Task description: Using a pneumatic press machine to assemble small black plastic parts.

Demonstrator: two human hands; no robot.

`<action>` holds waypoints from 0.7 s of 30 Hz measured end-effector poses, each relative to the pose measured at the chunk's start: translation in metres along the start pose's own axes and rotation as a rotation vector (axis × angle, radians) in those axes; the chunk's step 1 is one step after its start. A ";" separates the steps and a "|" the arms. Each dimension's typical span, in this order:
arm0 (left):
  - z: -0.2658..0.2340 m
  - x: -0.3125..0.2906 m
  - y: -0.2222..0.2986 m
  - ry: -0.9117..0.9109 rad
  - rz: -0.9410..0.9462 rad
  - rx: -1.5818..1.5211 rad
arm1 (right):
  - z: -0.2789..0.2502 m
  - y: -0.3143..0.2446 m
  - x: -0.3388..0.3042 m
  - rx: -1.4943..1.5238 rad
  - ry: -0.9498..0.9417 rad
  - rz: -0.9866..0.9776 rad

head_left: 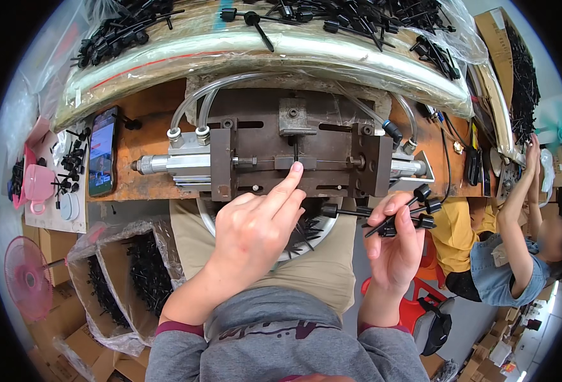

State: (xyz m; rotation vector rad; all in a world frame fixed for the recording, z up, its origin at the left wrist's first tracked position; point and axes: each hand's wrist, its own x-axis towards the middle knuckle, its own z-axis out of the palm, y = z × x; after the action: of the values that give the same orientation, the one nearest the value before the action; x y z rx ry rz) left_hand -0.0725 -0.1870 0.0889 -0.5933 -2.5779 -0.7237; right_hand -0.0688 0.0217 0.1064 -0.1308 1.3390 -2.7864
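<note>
My left hand point(255, 223) reaches over a dark metal fixture point(249, 114). Its index finger is stretched out, the tip at the small centre block point(285, 163), where a thin black stem point(296, 148) stands under a metal clamp block point(293, 116). The other fingers bend loosely, and the thumb is hidden. In my right hand point(396, 248), to the right of the fixture's front edge, the fingers and thumb close around several black plastic rods with round knobbed ends point(424, 207). Silver air cylinders point(192, 167) flank the fixture, joined to clear hoses point(188, 105).
Behind the fixture, a plastic-wrapped ledge point(268, 51) carries piles of black rods. A phone point(104, 151) lies at left by a pink cup point(39, 184). Lined boxes point(112, 280) of black parts and a pink fan point(27, 277) stand lower left. Another person point(510, 254) sits at right.
</note>
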 end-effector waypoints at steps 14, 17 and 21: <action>-0.044 -0.020 0.006 -0.125 -0.158 -0.936 | 0.002 0.001 0.005 0.185 0.014 0.075; -0.036 -0.018 0.005 0.035 -0.089 -0.656 | 0.001 0.001 0.004 -0.091 0.114 -0.119; -0.004 -0.018 -0.001 0.115 -0.023 -0.251 | 0.005 0.006 -0.002 -0.285 0.076 -0.209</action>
State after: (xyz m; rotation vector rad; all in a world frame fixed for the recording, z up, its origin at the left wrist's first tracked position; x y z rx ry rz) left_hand -0.0569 -0.1953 0.0836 -0.5788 -2.4103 -1.0678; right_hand -0.0667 0.0140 0.1047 -0.1870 1.8366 -2.7676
